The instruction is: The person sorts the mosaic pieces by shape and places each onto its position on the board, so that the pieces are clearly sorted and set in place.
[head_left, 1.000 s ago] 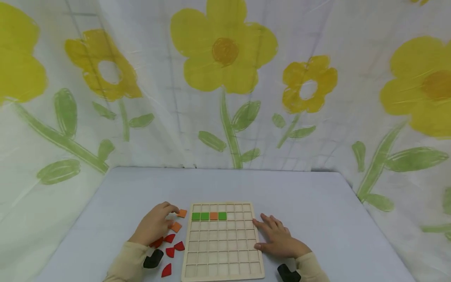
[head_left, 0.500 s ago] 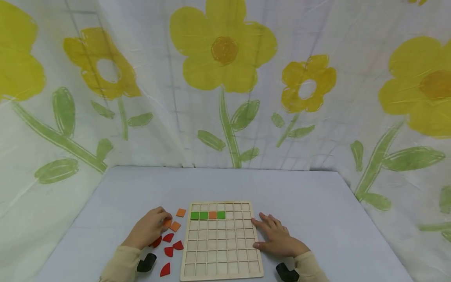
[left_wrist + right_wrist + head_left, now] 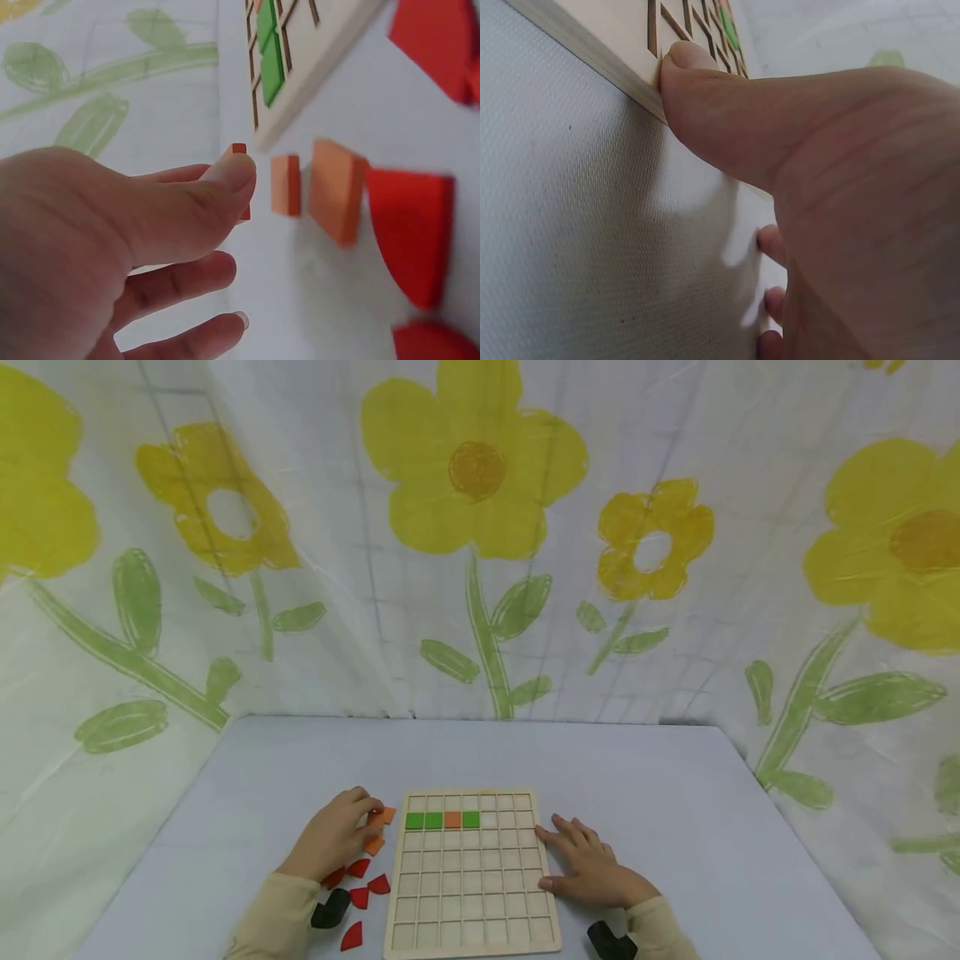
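One orange square tile is in the left hand, pinched between the thumb and what looks like the forefinger, while two more fingers hang loosely bent and bear nothing. Taking the wooden grid board as the clock's centre, twelve pointing away from the person, that tile is near ten o'clock, outside the board. Close by, a farther orange tile and a nearer orange tile lie on the white table; from where I stand I cannot tell whether the held one touches either. Red quarter-circle pieces are scattered from nine round to eight. On the board, three green squares and a set-in orange square fill neighbouring cells towards eleven and twelve.

At three o'clock rests the right hand, fingers spread, thumb over the board's edge, gripping nothing.

Crowding worries me most: a low sweep of the left hand could knock the neighbouring tiles, and the black wrist camera beside the red pieces might scatter them. So small a pinch could let the tile twist and drop. Should the right hand push or lift away, the board might slide, and a tile could then catch on a dividing ridge.
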`<action>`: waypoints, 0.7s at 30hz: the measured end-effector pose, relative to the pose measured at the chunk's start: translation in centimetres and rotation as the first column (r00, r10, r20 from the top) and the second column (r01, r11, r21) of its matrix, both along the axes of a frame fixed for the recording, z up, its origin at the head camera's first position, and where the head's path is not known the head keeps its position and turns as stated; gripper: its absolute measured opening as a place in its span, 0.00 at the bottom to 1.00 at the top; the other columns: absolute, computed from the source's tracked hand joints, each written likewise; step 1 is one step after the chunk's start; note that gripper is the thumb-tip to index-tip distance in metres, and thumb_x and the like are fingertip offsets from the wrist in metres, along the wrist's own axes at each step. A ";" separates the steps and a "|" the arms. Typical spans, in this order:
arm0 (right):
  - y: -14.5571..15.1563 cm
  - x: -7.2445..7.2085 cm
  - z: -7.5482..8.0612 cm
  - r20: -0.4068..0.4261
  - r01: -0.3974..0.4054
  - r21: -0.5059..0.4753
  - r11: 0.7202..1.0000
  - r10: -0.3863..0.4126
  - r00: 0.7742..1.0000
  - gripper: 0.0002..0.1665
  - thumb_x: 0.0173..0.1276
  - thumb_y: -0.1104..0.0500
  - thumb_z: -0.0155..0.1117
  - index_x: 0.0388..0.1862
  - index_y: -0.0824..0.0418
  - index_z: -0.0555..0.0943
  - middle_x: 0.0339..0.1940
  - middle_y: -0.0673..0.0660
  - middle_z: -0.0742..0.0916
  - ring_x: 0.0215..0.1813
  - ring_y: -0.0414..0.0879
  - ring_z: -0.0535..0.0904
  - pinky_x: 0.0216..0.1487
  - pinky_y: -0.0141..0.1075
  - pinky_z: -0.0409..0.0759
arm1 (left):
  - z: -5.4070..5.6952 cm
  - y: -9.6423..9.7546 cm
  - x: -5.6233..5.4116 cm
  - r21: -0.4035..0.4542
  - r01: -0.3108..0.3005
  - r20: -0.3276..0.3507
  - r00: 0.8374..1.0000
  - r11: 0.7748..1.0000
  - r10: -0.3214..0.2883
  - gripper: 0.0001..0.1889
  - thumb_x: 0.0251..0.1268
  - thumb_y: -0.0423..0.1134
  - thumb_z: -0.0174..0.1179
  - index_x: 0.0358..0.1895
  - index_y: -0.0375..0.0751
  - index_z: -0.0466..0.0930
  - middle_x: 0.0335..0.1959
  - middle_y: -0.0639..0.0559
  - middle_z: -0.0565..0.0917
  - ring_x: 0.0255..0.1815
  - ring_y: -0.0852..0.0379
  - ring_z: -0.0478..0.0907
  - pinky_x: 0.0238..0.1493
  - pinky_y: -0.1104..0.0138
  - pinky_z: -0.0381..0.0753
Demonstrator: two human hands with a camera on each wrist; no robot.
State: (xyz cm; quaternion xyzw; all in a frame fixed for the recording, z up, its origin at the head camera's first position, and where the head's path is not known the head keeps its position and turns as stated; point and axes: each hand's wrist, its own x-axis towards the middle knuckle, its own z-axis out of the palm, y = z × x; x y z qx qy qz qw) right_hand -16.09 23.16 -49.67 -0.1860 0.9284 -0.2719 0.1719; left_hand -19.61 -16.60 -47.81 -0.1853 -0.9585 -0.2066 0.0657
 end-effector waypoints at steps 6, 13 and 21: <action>0.2 0.1 -0.3 -0.026 -0.019 -0.029 0.999 0.018 0.999 0.42 0.66 0.36 0.58 0.76 0.44 0.57 0.77 0.64 0.54 0.74 0.72 0.43 0.59 0.75 0.48 | -0.3 2.5 -0.9 -0.006 0.064 -0.081 0.995 0.998 -0.065 0.13 0.51 0.34 0.72 0.42 0.41 0.83 0.37 0.55 0.80 0.38 0.57 0.76 0.41 0.62 0.79; 0.6 -0.1 -0.9 -0.036 -0.015 0.009 1.000 0.015 0.999 0.44 0.65 0.33 0.55 0.76 0.43 0.56 0.78 0.61 0.53 0.75 0.71 0.42 0.60 0.74 0.50 | -1.1 6.4 -1.5 0.078 0.130 -0.046 0.991 0.988 -0.127 0.17 0.57 0.39 0.68 0.49 0.41 0.78 0.37 0.55 0.81 0.38 0.59 0.77 0.39 0.63 0.79; 0.1 -0.2 -0.4 -0.014 0.005 0.025 1.000 -0.005 1.000 0.44 0.65 0.34 0.58 0.76 0.45 0.57 0.78 0.59 0.53 0.76 0.68 0.42 0.62 0.73 0.49 | -1.8 10.3 -2.4 0.068 0.315 -0.177 0.938 0.947 -0.299 0.06 0.61 0.38 0.66 0.38 0.43 0.79 0.32 0.54 0.78 0.32 0.60 0.73 0.34 0.68 0.76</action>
